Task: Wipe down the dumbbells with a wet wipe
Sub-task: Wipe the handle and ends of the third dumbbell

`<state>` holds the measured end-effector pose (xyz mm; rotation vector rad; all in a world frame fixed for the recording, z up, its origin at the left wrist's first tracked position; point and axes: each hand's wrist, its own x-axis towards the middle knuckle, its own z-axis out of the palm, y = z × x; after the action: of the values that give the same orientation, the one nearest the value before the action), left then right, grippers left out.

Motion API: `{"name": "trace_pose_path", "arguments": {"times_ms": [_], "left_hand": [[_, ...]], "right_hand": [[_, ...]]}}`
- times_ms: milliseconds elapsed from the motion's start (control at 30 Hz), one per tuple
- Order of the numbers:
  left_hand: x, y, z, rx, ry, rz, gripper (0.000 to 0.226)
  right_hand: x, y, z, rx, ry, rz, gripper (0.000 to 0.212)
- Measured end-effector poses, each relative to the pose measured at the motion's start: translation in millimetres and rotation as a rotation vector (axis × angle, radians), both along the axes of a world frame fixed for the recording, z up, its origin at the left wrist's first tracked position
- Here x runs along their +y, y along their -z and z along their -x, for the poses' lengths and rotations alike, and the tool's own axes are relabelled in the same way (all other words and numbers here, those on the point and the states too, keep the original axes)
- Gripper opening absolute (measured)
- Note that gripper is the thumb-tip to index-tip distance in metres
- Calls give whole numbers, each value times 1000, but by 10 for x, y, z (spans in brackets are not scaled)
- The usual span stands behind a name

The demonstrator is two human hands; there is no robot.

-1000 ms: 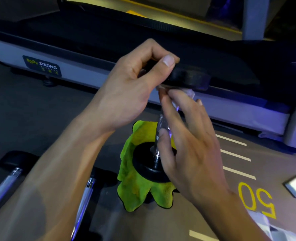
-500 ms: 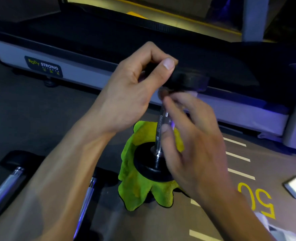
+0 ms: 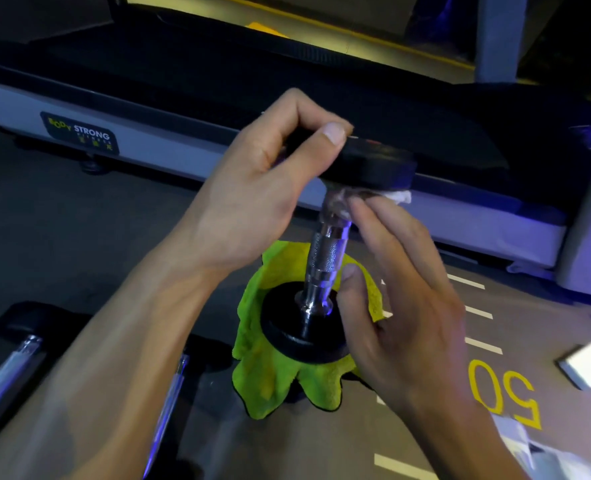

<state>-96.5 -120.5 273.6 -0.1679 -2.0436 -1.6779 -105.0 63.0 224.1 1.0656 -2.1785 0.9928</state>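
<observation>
— What are the hands doing?
— The left hand (image 3: 252, 188) is gripping the top black head of the upright dumbbell (image 3: 325, 251), thumb over its rim. The right hand (image 3: 401, 317) is pressing a white wet wipe (image 3: 396, 196) with its fingertips against the top of the chrome handle, just beneath that head.
— And where is the dumbbell standing?
— Its lower head is resting on a green microfibre cloth (image 3: 270, 372) on the floor, near the treadmill's (image 3: 190, 157) side rail. Two more dumbbells (image 3: 13, 362) are lying at lower left. I am seeing no containers.
</observation>
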Motion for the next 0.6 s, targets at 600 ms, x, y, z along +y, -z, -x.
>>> {"name": "trace_pose_path", "arguments": {"times_ms": [600], "left_hand": [[-125, 37, 43, 44, 39, -158, 21]], "right_hand": [[-81, 59, 85, -126, -139, 36, 54]]}}
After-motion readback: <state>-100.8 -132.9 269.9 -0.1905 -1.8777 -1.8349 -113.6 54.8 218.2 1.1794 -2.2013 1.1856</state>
